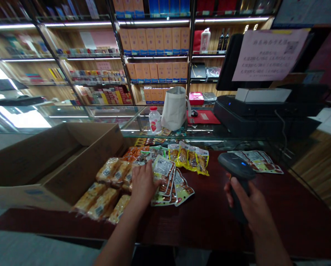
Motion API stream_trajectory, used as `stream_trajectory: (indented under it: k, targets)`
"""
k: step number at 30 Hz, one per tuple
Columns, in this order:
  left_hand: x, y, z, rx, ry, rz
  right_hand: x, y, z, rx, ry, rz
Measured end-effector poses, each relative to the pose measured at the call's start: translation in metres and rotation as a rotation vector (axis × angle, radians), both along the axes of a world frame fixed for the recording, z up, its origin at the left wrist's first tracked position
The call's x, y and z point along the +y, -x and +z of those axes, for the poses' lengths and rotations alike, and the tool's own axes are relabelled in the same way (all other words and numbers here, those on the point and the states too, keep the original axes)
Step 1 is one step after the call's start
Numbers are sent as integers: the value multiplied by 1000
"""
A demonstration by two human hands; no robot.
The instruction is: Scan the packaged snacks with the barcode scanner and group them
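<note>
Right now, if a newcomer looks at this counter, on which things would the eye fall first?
Probably on the dark grey handheld scanner with its blue light, gripped in the person's right hand above the dark reddish-brown table. Next may come the fanned, flat plastic snack packets near the table's middle, by the left hand. The large, open brown cardboard box at the left may also stand out.

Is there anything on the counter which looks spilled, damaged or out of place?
Nothing looks clearly spilled or damaged. The packets by the left hand look slightly askew: they overlap in a loose fan, at different angles.
</note>
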State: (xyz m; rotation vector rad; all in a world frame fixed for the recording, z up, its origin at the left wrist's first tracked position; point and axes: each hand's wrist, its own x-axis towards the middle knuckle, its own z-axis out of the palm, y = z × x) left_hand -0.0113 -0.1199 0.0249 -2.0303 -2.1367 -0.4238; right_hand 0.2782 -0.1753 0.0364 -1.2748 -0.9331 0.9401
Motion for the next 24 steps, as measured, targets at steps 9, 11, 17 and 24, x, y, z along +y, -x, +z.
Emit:
stream_trajectory:
  k: [9, 11, 17, 24]
  targets:
    - [-8, -1, 1, -515, -116, -114, -4, 7, -1, -51, 30, 53]
    - [-16, -13, 4, -713, -134, -162, -4, 9, -3, -41, 25, 76]
    - [-45, -65, 5, -1444, 309, -298, -3, 22, -5, -54, -6, 45]
    - [-57, -88, -8, -1650, 505, -448, -3, 29, -10, -100, -10, 19]
